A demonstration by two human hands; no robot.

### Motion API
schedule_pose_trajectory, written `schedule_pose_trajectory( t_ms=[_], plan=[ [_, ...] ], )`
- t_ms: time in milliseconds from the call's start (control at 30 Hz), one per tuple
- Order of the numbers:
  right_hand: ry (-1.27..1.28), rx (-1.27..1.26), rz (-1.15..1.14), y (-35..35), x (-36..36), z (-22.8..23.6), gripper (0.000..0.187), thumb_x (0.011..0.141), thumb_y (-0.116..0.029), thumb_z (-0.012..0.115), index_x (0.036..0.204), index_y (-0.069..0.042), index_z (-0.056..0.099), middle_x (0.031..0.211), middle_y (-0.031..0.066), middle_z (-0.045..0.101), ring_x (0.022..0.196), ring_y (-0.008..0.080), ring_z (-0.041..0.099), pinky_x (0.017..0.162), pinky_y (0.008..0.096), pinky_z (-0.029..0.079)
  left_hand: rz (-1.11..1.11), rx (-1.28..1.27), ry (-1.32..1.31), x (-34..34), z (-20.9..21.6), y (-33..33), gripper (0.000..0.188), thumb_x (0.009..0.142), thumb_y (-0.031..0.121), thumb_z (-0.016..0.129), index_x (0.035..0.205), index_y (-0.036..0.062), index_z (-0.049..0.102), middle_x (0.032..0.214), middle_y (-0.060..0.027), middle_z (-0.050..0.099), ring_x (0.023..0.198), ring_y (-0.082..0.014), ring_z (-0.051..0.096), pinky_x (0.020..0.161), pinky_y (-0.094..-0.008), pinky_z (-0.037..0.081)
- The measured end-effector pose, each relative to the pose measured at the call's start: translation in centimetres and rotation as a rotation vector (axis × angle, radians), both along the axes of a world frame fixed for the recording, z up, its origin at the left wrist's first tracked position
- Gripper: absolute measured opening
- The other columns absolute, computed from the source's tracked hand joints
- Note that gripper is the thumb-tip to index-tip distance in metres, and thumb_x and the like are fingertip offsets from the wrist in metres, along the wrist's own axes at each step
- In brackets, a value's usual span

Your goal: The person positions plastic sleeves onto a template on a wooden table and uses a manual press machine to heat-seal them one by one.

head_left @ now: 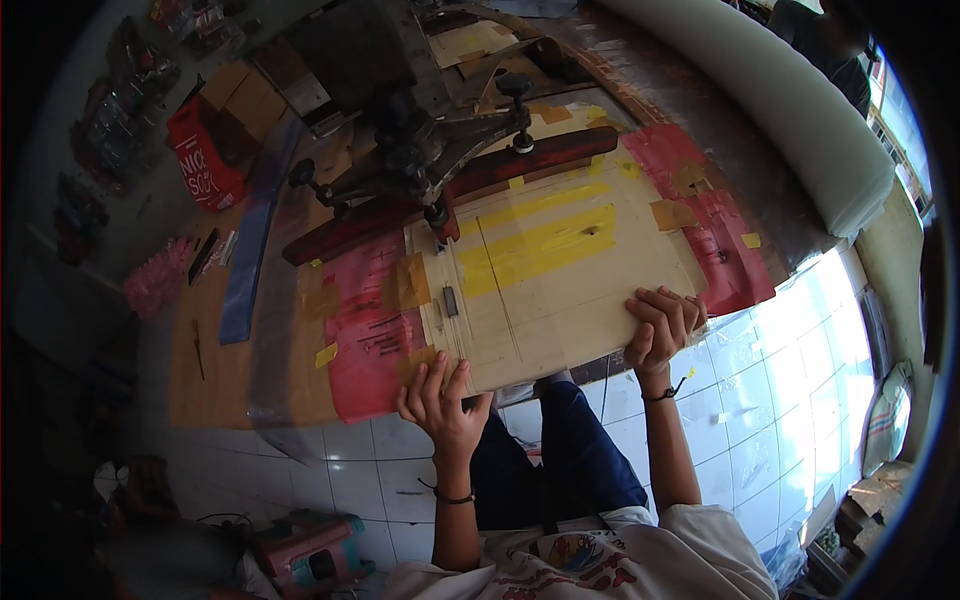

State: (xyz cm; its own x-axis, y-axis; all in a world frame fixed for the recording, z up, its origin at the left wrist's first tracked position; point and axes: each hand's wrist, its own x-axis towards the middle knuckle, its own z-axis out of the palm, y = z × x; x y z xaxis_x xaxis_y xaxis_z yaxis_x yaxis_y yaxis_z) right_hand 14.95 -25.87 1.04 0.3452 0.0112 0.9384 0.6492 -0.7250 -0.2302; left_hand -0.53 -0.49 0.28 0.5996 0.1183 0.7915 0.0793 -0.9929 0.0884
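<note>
A tan flat board (560, 320) lies before me, with yellow tape strips (545, 245) and thin drawn lines on it. Red sheets flank it, one on the left (365, 335) and one on the right (735, 250), held by brown tape. My left hand (438, 400) rests at its near left corner, fingers spread and thumb apart. At the near right corner, the bent fingers of my right hand (663, 325) close over the board's edge; the underside is hidden. A small dark grey piece (450, 302) lies by the board's left side. Above the board's far part sits a long dark-red bar (540, 160).
A dark metal press head (405, 130) with knobs carries the bar. On the left are a blue strip (255, 250), a red bag (205, 160) and small tools (203, 255). A large white roll (790, 110) lies far right. Another person (825, 50) stands beyond it.
</note>
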Motion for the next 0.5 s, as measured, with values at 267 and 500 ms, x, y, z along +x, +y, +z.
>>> schedule_pose_trajectory(
  t_ms=[267, 500],
  plan=[
    [-0.001, -0.006, -0.007, 0.15, 0.09, 0.11, 0.032, 0.094, -0.026, 0.046, 0.085, -0.016, 0.075, 0.096, -0.0005, 0.074, 0.099, 0.0207, 0.062, 0.099, 0.0422, 0.036, 0.011, -0.034, 0.048, -0.24, 0.41, -0.19, 0.065, 0.068, 0.027, 0.087, 0.127, 0.0212, 0.060, 0.140, -0.0027, 0.056, 0.134, -0.0284, 0.046, 0.114, -0.0550, 0.024],
    [0.011, -0.011, -0.004, 0.10, -0.20, 0.19, 0.032, 0.095, -0.026, 0.045, 0.086, -0.017, 0.074, 0.096, -0.0009, 0.073, 0.100, 0.0204, 0.061, 0.100, 0.0422, 0.035, 0.003, -0.037, 0.034, -0.34, 0.12, -0.15, 0.067, 0.067, 0.028, 0.087, 0.128, 0.0214, 0.060, 0.142, -0.0029, 0.055, 0.134, -0.0285, 0.046, 0.114, -0.0548, 0.025]
  ],
)
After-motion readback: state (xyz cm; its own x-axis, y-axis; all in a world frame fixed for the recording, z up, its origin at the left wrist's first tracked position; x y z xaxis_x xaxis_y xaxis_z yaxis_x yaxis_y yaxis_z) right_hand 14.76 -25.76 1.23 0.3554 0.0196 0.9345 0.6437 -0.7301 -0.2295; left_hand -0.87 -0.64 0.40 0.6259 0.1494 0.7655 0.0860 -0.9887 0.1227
